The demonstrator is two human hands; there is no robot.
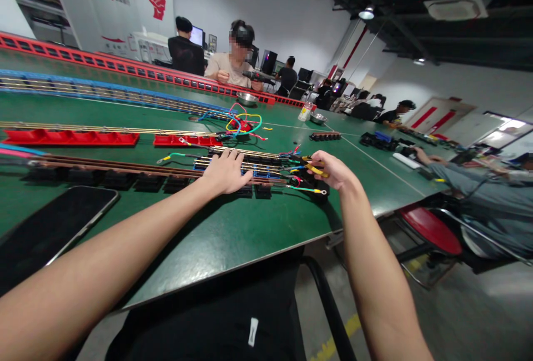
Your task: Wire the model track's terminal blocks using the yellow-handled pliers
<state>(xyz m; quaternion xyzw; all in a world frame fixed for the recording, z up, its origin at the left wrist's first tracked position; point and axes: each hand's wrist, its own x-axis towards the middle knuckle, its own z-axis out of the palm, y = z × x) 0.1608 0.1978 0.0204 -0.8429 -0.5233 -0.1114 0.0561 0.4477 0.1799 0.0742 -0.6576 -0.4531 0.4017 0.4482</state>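
My left hand (227,172) lies flat, fingers stretched, across a bundle of long rails (179,171) with brown and brass-coloured bars and black and blue supports. At the right end of the bundle, my right hand (331,169) is closed around yellow-handled pliers (317,171). Their jaws are hard to make out among the thin coloured wires there. A green wire with a ring terminal (322,191) sticks out just below the pliers. Another green wire (177,154) with a ring terminal lies left of my left hand.
Behind the bundle lie red-based rails (75,138), a blue rail (104,93) and a long red rail (158,74). Looped coloured wires (245,122) rise beyond my hands. A phone (58,222) lies front left. Metal bowls (247,99) and a bottle (305,111) stand farther back. Co-workers sit around.
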